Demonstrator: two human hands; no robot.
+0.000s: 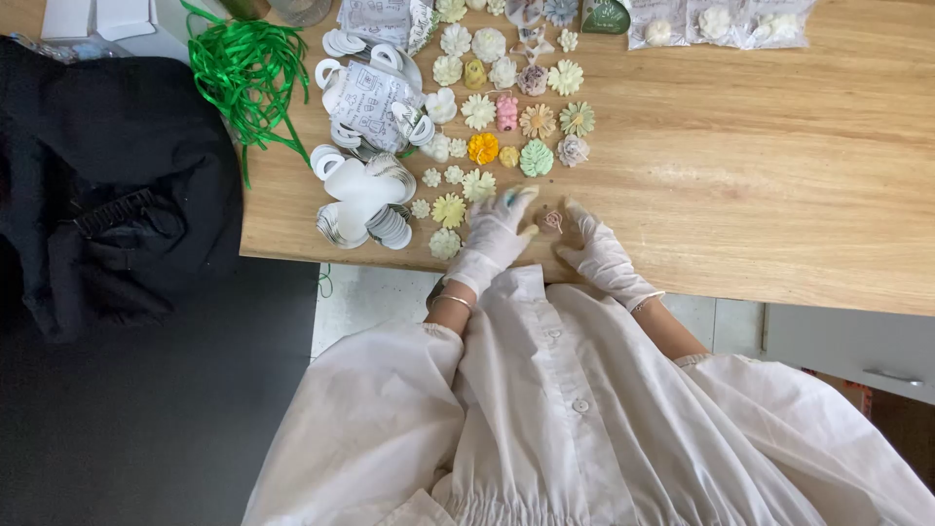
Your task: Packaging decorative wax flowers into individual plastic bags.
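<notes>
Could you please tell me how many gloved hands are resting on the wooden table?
2: the white-gloved left hand beside the pale flower-shaped pieces, and the white-gloved right hand beyond a small pinkish piece between them, on the light wooden table.

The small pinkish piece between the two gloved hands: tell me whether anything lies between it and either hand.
Nothing visible does. The small pinkish piece lies on bare wooden table, with the left hand close on one side and the right hand on the other. The nearest flower-shaped pieces, such as the pale yellow flower, lie beyond the left hand.
</notes>
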